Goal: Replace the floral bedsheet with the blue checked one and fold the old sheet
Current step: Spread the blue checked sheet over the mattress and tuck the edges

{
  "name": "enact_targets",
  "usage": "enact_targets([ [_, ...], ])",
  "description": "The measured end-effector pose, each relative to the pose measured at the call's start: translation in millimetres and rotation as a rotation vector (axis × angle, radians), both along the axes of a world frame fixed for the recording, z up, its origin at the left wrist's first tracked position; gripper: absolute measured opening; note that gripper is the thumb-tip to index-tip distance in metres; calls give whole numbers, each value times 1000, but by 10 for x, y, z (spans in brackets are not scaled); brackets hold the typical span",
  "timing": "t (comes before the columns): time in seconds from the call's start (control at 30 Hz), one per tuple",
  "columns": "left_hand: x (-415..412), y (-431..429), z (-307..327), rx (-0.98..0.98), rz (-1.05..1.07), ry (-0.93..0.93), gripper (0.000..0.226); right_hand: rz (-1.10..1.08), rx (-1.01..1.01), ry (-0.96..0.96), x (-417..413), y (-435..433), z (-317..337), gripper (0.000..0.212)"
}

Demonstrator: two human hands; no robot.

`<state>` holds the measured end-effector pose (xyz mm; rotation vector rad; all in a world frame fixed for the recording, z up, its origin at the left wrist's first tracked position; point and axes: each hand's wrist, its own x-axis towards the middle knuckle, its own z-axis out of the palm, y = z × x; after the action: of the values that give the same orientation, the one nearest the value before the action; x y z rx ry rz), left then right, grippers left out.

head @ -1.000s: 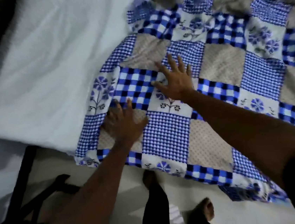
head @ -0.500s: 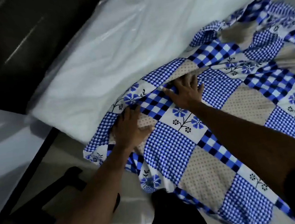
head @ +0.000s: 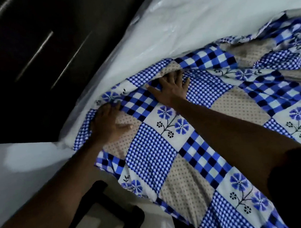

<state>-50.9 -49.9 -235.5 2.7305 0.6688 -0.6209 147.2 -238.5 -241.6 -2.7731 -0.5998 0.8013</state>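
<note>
The blue checked sheet (head: 202, 145), a patchwork of checks, blue flowers and dotted beige squares, lies bunched over the near right part of the bare white mattress (head: 164, 29). Its near edge hangs off the bed. My left hand (head: 107, 122) presses flat on a beige square near the sheet's left corner. Its fingertips sit against a ridge of pushed-up cloth. My right hand (head: 171, 87) lies spread on the sheet further in, with the fingertips hidden under a raised fold. Neither hand closes around the cloth.
A dark wardrobe with long metal handles (head: 32, 52) stands along the mattress's far left side. A dark frame (head: 105, 218) stands on the pale floor (head: 20, 166) near the bed corner. The plastic-wrapped mattress top is uncovered at the upper middle.
Both hands have slid the sheet up and left across the mattress, toward its corner. Cloth has piled up ahead of the fingers. My view has swung to the left.
</note>
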Motion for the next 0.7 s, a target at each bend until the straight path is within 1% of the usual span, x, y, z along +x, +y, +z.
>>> enact_targets([
  [0.07, 106, 284, -10, 9, 37, 34, 115, 32, 31, 39, 120, 201, 42, 95],
  [0.13, 284, 529, -57, -55, 108, 41, 115, 47, 86, 98, 279, 336, 95, 92],
  [0.2, 429, 705, -107, -136, 129, 40, 115, 87, 121, 173, 414, 341, 116, 83],
  [0.27, 541, 708, -97, -151, 159, 48, 117, 157, 204, 203, 532, 194, 148, 70],
  [0.33, 604, 492, -29, -28, 221, 26, 112, 152, 466, 245, 623, -85, 211, 53],
  [0.37, 606, 313, 44, 69, 210, -53, 105, 113, 578, 262, 637, -246, 266, 45],
  [0.4, 653, 112, 121, 150, 158, -167, 97, 49, 639, 228, 686, -428, 306, 37],
  [0.43, 712, -116, 194, 181, 108, -280, 90, -40, 675, 150, 740, -602, 327, 31],
  [0.5, 913, -537, 245, 109, 39, -466, 77, -267, 669, -73, 947, -955, 363, 26],
  [0.57, 1202, -830, 269, 13, -42, -623, 61, -468, 573, -277, 1278, -1263, 421, 27],
  [0.6, 1390, -932, 266, -30, -92, -664, 54, -546, 493, -348, 1490, -1418, 451, 31],
  [0.63, 1572, -1013, 278, -76, -136, -674, 50, -603, 411, -388, 1684, -1544, 472, 37],
  [0.7, 1929, -1104, 299, -140, -185, -661, 45, -687, 277, -385, 2010, -1748, 511, 52],
])
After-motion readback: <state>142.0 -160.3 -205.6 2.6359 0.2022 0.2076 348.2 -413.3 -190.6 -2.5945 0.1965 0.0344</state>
